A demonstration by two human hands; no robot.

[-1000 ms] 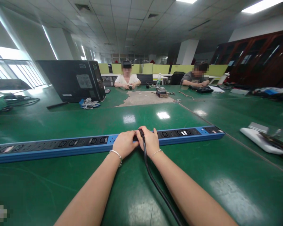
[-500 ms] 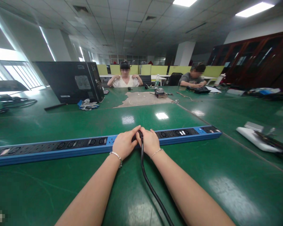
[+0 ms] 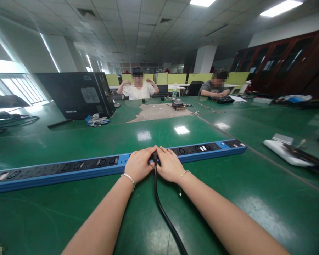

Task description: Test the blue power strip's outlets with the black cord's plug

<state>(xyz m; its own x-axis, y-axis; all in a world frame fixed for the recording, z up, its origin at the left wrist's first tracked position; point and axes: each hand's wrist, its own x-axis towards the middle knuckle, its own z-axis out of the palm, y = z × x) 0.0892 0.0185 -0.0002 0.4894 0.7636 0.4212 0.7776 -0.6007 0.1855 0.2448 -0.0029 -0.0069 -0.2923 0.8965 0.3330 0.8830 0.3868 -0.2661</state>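
Observation:
A long blue power strip [image 3: 89,164] with black socket sections lies slantwise across the green table. At its middle a black plug [image 3: 155,156] points down at the strip, its thick black cable [image 3: 162,209] running back towards me between my forearms. My left hand [image 3: 139,163] is closed round the plug's left side, fingertips at its top. From the right, my right hand [image 3: 170,164] presses against the plug, its thumb low beside the cable and its fingers lying over the strip. Both hands hide the socket below, so how deep the plug sits cannot be seen.
A black computer case [image 3: 77,95] stands at the back left, with gloves [image 3: 98,120] beside it. A small device [image 3: 178,103] rests on a bare grey patch [image 3: 154,112]. A white object [image 3: 287,154] lies at right. Two people sit across the table.
My right hand has shifted its hold, its fingers now flatter over the strip and its thumb lower by the cable. The view has turned slightly; the person opposite has moved their raised hands outward.

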